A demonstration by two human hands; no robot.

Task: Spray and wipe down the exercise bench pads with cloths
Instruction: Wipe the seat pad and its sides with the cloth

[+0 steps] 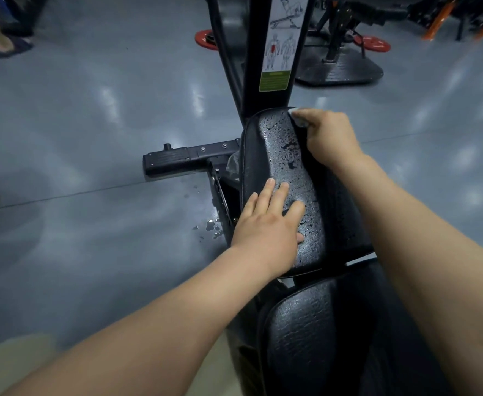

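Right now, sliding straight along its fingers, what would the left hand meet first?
Ahead of the left hand is only wet pad, then probably the right hand gripping the cloth at the far end.

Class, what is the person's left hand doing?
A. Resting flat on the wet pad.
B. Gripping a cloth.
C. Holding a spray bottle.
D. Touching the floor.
A: the left hand lies with fingers straight on the droplet-covered pad; the right hand grips the cloth.

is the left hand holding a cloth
No, the left hand lies flat, fingers straight, on the wet seat pad; the white cloth is in the right hand.
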